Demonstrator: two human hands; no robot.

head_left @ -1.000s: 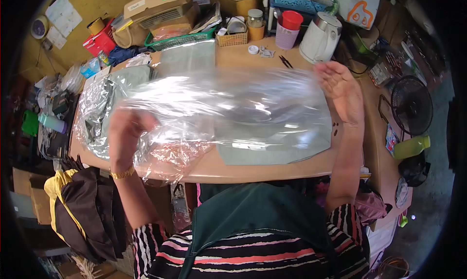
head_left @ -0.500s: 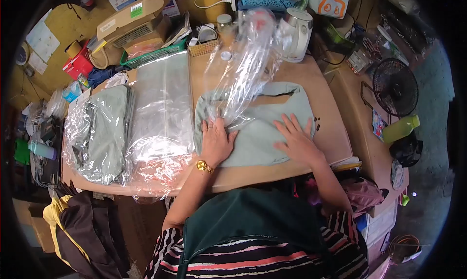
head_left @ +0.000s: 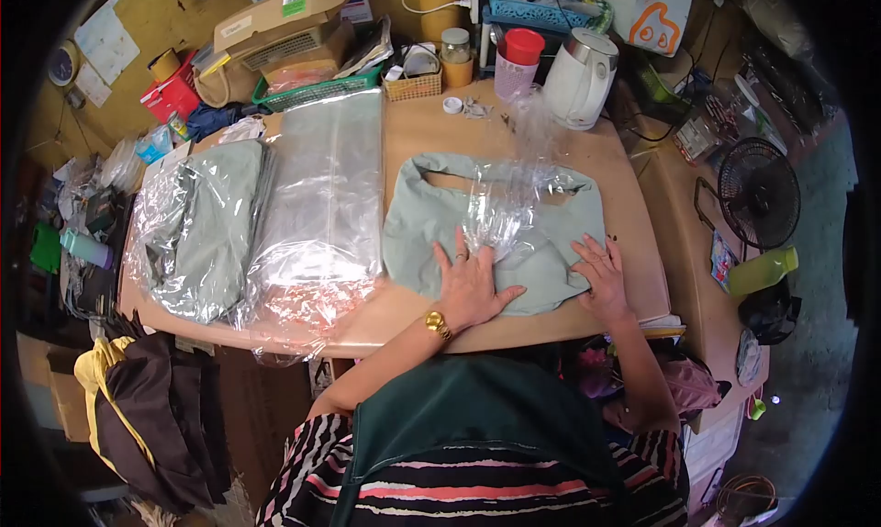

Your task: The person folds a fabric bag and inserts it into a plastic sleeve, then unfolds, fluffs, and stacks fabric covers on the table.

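A pale green fabric bag (head_left: 431, 219) lies flat on the table, its handle opening toward the far side. A crumpled clear plastic bag (head_left: 503, 217) stretches over its middle and beyond its far edge. My left hand (head_left: 473, 288) presses on the fabric bag with fingers spread, the fingertips at the near end of the plastic. At the fabric bag's right edge, my right hand (head_left: 601, 279) rests with its fingers apart. To the left lie a stack of flat clear plastic bags (head_left: 321, 187) and a pile of green fabric bags in plastic (head_left: 206, 233).
A white electric kettle (head_left: 580, 79), a red cup (head_left: 523, 47) and a jar (head_left: 455, 46) stand at the back of the table (head_left: 633, 279). A green basket (head_left: 317, 91) holds boxes at the back left. On the right are a black fan (head_left: 760, 193) and a yellow-green bottle (head_left: 762, 270).
The clear plastic has dropped lower over the fabric bag. My left hand has moved right across the fabric, and my right hand has shifted to its right edge. The camera view has shifted slightly.
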